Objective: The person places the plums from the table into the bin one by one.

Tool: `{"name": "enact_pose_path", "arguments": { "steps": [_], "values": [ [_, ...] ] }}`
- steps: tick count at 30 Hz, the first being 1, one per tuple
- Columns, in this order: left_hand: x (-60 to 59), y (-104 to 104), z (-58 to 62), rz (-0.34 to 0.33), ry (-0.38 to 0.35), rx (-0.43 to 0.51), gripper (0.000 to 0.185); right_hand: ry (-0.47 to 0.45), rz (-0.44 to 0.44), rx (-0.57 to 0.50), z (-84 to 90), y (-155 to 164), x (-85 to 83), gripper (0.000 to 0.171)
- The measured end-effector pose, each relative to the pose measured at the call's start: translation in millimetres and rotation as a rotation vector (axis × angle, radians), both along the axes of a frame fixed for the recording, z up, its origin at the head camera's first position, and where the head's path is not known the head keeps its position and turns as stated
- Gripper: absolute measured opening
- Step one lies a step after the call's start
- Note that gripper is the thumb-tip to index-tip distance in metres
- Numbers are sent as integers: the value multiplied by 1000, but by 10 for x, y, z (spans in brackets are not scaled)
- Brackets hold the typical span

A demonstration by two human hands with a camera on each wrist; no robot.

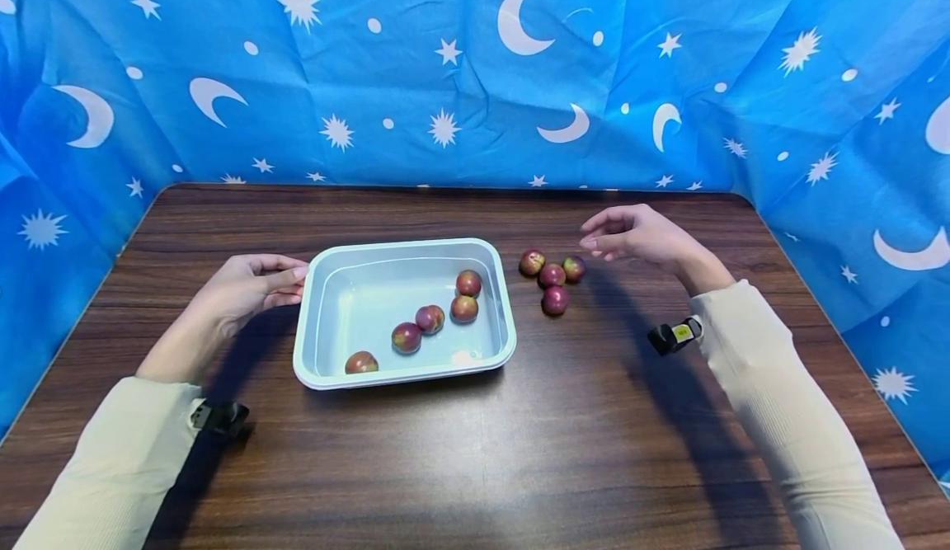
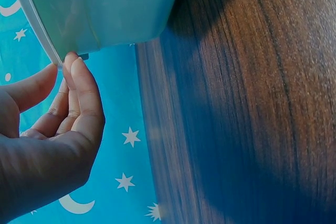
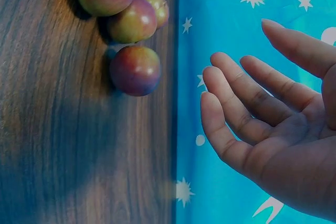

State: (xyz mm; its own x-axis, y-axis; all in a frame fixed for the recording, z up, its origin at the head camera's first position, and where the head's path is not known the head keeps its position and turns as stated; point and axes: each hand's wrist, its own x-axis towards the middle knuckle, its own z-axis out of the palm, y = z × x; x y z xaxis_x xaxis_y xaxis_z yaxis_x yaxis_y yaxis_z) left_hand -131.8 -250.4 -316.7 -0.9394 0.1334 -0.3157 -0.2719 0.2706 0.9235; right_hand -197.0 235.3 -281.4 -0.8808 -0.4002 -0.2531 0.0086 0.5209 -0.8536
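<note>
The left hand (image 1: 245, 286) rests relaxed fingertips on the tray (image 1: 319, 286) rim. The right hand (image 1: 638, 235) hovers open and empty over four plums (image 1: 552, 276) on the table (image 1: 594, 434). It should probably close gently round one plum without knocking the others.

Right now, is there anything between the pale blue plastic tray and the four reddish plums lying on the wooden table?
No. In the head view only bare wooden table separates the pale blue plastic tray from the four reddish plums.

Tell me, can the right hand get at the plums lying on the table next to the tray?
Probably yes. The right hand hovers open just above and behind the four loose plums, with nothing between them. The tray sits off to their left, and the left hand touches its far rim, well clear of them.
</note>
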Motion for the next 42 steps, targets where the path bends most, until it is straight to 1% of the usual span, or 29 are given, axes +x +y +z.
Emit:
{"name": "enact_pose_path", "arguments": {
  "steps": [6, 12, 20, 30, 35, 39, 42],
  "values": [
    [3, 1, -1, -2, 2, -3, 33, -21, -3, 2, -96, 44, -7, 39],
    [0, 4, -1, 2, 4, -6, 32, -64, -2, -13, -204, 83, -28, 40],
    [0, 9, -3, 7, 3, -5, 33, -72, -18, 11, -340, 120, -49, 41],
    [7, 9, 8, 11, 6, 41, 20, -108, -42, -12, -477, 129, -82, 41],
    [2, 1, -4, 19, 1, 43, 18, -105, -52, -29, -531, 108, -82, 40],
    [-2, 4, -5, 18, -1, 32, 22, -99, -57, -35, -553, 88, -84, 39],
    [2, 9, 3, 15, 0, 23, 24, -99, -59, -19, -561, 73, -89, 38]
  ]
}}
